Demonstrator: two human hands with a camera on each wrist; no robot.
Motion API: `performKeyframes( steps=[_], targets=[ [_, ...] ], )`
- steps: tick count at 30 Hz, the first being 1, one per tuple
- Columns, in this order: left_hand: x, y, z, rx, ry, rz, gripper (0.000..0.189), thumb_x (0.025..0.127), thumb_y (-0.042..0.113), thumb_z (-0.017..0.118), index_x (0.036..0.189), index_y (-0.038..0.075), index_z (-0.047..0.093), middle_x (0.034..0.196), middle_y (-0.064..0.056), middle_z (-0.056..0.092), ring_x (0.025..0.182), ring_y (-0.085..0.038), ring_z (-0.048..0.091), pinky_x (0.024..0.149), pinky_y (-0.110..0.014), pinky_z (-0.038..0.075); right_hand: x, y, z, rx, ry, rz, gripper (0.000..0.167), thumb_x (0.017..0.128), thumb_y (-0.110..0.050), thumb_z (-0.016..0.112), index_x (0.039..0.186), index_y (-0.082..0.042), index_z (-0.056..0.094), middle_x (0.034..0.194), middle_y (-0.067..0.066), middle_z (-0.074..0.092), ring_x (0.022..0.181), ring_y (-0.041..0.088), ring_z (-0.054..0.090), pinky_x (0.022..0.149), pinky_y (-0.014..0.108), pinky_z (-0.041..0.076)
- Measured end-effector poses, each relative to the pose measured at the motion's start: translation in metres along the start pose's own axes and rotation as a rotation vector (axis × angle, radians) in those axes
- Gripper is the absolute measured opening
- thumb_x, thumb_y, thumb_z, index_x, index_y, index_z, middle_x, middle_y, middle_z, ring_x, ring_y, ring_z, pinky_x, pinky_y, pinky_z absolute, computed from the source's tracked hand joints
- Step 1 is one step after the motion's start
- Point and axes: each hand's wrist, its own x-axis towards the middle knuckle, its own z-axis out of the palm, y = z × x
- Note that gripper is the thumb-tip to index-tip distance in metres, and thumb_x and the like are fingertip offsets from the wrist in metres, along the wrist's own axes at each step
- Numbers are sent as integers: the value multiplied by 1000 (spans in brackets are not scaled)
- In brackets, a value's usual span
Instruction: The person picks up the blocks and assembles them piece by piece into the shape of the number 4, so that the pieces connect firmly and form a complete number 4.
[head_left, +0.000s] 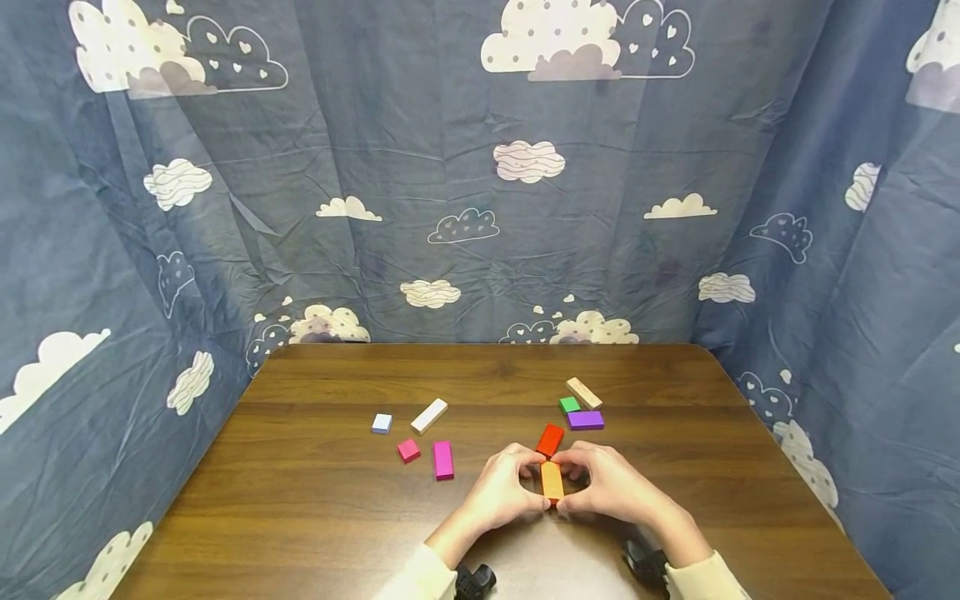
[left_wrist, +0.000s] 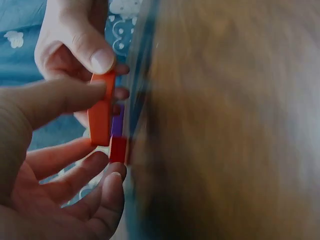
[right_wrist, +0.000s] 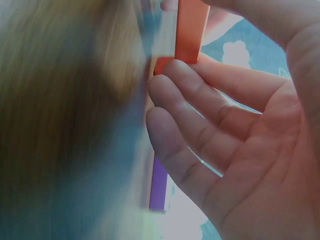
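Both hands pinch one orange block (head_left: 552,480) from its two sides, thumbs at the near end and forefingers at the far end. My left hand (head_left: 501,490) has its thumb and forefinger on it, the other fingers spread loosely below in the left wrist view. From the opposite side my right hand (head_left: 611,483) grips the same block, its remaining fingers extended in the right wrist view. Just beyond the forefingers lies a red block (head_left: 550,439) on the table. In the left wrist view the orange block (left_wrist: 100,120) appears above the red block (left_wrist: 118,149).
Beyond the red block, a purple block (head_left: 586,421), a small green block (head_left: 569,405) and a plain wooden block (head_left: 584,392) lie grouped. Leftward are magenta (head_left: 443,460), pink (head_left: 408,451), cream (head_left: 430,416) and pale blue (head_left: 382,423) blocks. A cloud-patterned curtain (head_left: 405,183) surrounds the brown table (head_left: 315,500).
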Motion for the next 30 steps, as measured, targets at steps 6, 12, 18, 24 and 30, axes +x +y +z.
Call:
performKeyframes(
  steps=[6, 12, 18, 24, 30],
  targets=[
    [-7, -9, -24, 90, -32, 16, 53, 66, 21, 92, 115, 12, 73, 109, 3, 67, 101, -15, 62, 87, -29, 48, 13, -11, 12, 10, -10, -18, 54, 69, -32, 92, 116, -14, 71, 95, -1, 65, 82, 15, 63, 71, 29, 51],
    [-11, -20, -41, 99, -44, 9, 55, 68, 21, 90, 118, 10, 72, 110, 0, 68, 100, -17, 61, 88, -31, 47, 28, -19, 25, -2, 3, -24, 53, 70, -30, 91, 116, -13, 71, 92, -3, 65, 77, 14, 60, 67, 26, 48],
    [-14, -33, -45, 125, -23, -6, 57, 68, 20, 90, 121, 9, 72, 113, 1, 68, 106, -19, 59, 93, -35, 46, 41, -22, 38, -5, 23, -19, 50, 67, -28, 92, 111, -16, 73, 87, -4, 64, 72, 16, 60, 61, 25, 46],
    [-16, -38, -46, 191, 8, -12, 57, 66, 21, 91, 118, 8, 73, 110, -1, 67, 101, -17, 55, 88, -32, 45, 49, -24, 44, -75, 30, -30, 50, 66, -30, 93, 110, -16, 74, 85, -7, 62, 74, 12, 55, 64, 26, 43],
    [-19, -41, -47, 197, 7, -46, 56, 65, 22, 92, 117, 9, 73, 108, 1, 63, 101, -16, 52, 86, -33, 45, 52, -21, 49, -98, 13, -25, 51, 66, -32, 92, 111, -16, 72, 85, -6, 59, 74, 9, 52, 64, 25, 41]
  ],
)
